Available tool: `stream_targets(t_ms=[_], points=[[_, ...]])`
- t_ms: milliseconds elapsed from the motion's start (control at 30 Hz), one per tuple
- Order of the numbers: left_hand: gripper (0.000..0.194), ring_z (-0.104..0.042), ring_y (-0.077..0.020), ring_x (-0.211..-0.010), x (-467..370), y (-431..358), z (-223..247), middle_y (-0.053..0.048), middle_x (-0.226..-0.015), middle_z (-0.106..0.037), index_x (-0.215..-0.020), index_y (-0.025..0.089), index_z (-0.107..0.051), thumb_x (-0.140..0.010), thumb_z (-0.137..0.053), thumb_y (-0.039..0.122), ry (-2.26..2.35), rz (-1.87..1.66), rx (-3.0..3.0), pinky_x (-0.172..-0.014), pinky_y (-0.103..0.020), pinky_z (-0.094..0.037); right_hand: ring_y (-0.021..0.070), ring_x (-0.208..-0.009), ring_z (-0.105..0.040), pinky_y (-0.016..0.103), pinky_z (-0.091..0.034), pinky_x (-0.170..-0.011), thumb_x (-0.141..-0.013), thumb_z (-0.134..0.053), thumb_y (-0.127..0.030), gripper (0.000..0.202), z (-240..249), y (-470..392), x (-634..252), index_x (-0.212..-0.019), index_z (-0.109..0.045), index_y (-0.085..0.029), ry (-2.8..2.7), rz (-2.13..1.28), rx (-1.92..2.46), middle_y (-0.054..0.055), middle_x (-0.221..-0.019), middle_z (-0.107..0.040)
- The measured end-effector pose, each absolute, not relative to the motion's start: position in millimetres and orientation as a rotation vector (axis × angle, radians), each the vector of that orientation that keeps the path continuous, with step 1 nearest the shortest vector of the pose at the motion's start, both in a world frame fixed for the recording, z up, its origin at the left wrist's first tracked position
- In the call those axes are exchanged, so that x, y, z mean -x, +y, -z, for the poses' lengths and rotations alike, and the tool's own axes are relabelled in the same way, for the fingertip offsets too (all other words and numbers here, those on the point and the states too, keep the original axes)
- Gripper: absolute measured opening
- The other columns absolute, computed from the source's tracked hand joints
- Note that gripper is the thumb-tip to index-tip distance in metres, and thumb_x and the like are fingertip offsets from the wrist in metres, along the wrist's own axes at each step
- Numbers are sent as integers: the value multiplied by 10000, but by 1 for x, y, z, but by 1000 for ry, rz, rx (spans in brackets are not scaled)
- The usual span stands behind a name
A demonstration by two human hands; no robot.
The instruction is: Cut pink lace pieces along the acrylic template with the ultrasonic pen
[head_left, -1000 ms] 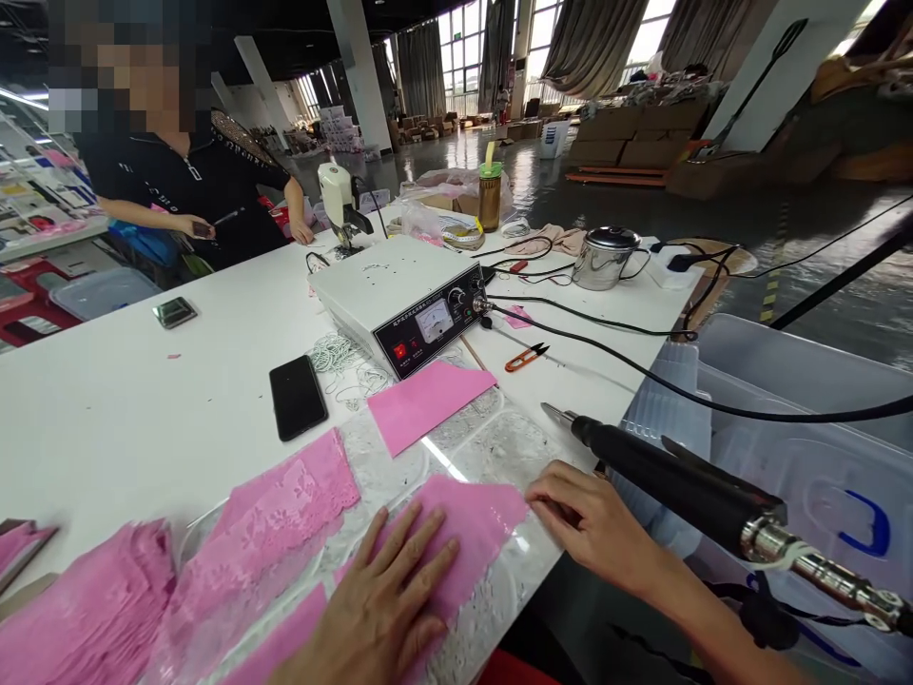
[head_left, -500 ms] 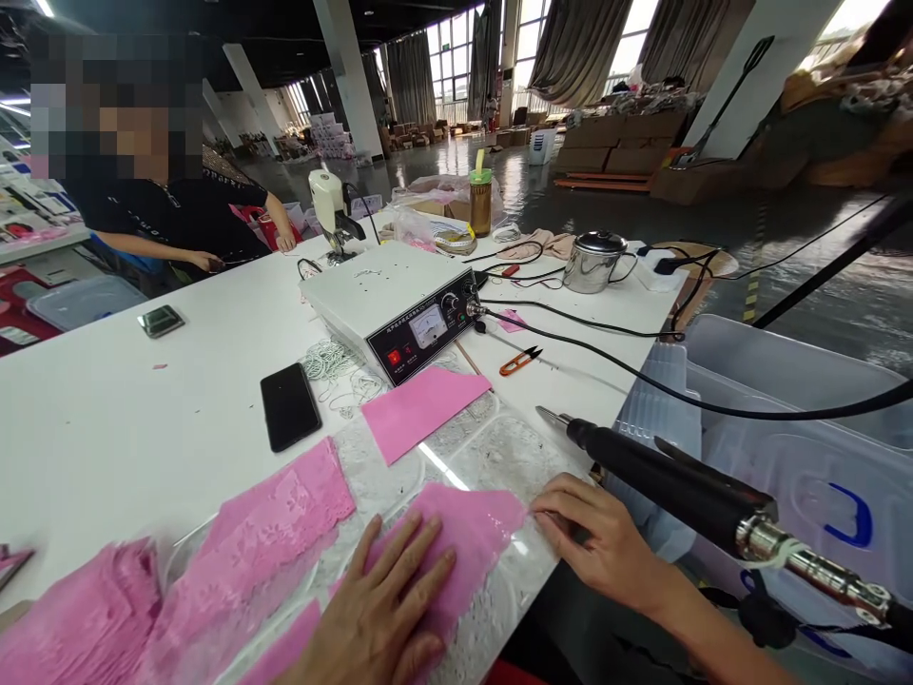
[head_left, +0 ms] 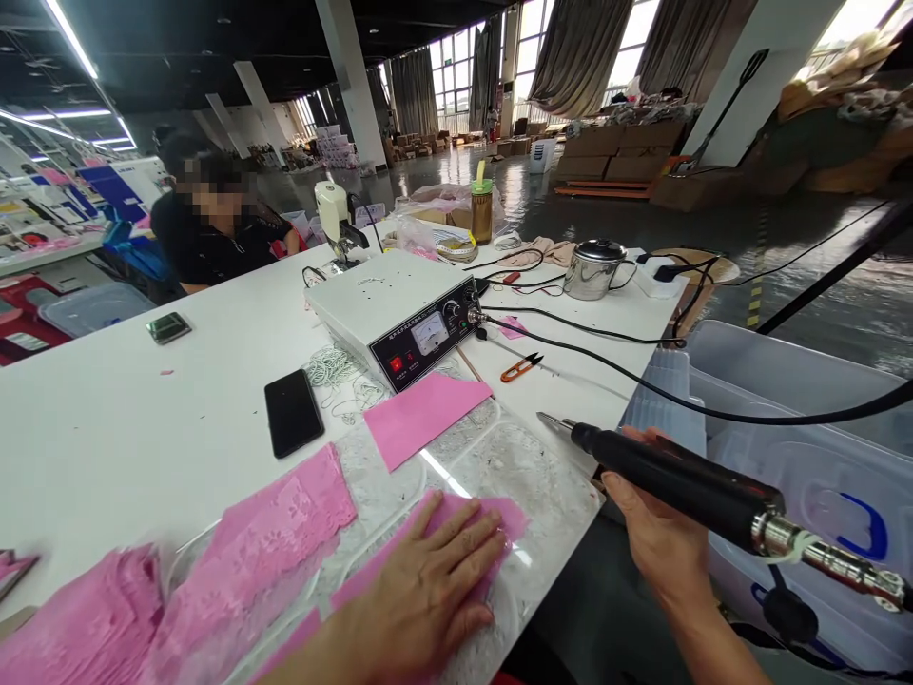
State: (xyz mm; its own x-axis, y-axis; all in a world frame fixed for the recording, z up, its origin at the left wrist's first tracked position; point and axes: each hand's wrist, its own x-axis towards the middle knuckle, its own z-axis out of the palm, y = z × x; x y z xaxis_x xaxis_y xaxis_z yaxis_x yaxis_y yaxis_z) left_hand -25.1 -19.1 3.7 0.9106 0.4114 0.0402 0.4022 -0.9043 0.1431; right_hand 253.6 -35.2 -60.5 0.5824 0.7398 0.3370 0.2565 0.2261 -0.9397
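My left hand (head_left: 435, 580) lies flat, fingers stretched, on a pink fabric piece (head_left: 517, 518) at the table's front edge. That piece is largely hidden under the hand. My right hand (head_left: 663, 523) is around the black body of a pen-like ultrasonic cutter (head_left: 677, 480), thumb on the near side and fingers partly hidden behind it. The cutter's metal tip (head_left: 553, 420) points left over the clear sheet (head_left: 510, 452). Beyond my left hand is a flat pink template-like piece (head_left: 424, 419). Pink lace fabric (head_left: 285, 523) and a stack of pink pieces (head_left: 92, 609) lie to the left.
The control box (head_left: 399, 304) stands mid-table, its cable (head_left: 642, 381) running right. Nearby are orange thread snips (head_left: 520, 368), a black phone (head_left: 293, 412), a metal mug (head_left: 595, 268) and a bottle (head_left: 481, 209). Plastic bins (head_left: 799, 476) stand at right. Another person (head_left: 214, 219) sits across the table.
My right hand has left the fabric's corner and moved right and up to the cutter. My left hand has slid right over the pink fabric. The other person has leaned lower.
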Motion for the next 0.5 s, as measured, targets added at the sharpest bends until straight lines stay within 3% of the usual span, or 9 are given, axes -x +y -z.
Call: stream_targets(t_ms=[100,233,400,500], points=[[619,-309,-278,-1436,25,-19,-1,-89,-1531,-360,-1532,136,-220,-1020,-457,390,610,-83,-2950,-1204,-549,-142,268,-1185,-584,547,-402,-1087,-804,-700,-307,593,48,-22,-240,-1333,-433,-306,-817,-461,1171,73,-1324,-538],[622,-317,-271,-1434,25,-20,0,-86,-1520,-388,-1534,171,-229,-1010,-483,389,606,-111,-2937,-1204,-551,-148,245,-1038,-626,548,-428,-1037,-810,-610,-274,399,34,-3,-231,-1192,-494,-284,-723,-380,1039,69,-1173,-563],[623,-293,-268,-1445,25,-20,1,-76,-1534,-368,-1534,173,-228,-1009,-486,389,607,-99,-2938,-1212,-548,-98,176,-754,-538,422,-509,-817,-801,-510,-236,200,10,0,-240,-986,-558,-297,-631,-428,868,23,-1020,-512],[603,-293,-260,-1447,26,-20,1,-62,-1542,-354,-1532,173,-232,-1022,-453,405,600,-101,-2957,-1216,-537,-76,168,-614,-449,378,-448,-624,-801,-478,-279,130,-5,-14,-245,-891,-571,-286,-623,-536,849,25,-853,-473]])
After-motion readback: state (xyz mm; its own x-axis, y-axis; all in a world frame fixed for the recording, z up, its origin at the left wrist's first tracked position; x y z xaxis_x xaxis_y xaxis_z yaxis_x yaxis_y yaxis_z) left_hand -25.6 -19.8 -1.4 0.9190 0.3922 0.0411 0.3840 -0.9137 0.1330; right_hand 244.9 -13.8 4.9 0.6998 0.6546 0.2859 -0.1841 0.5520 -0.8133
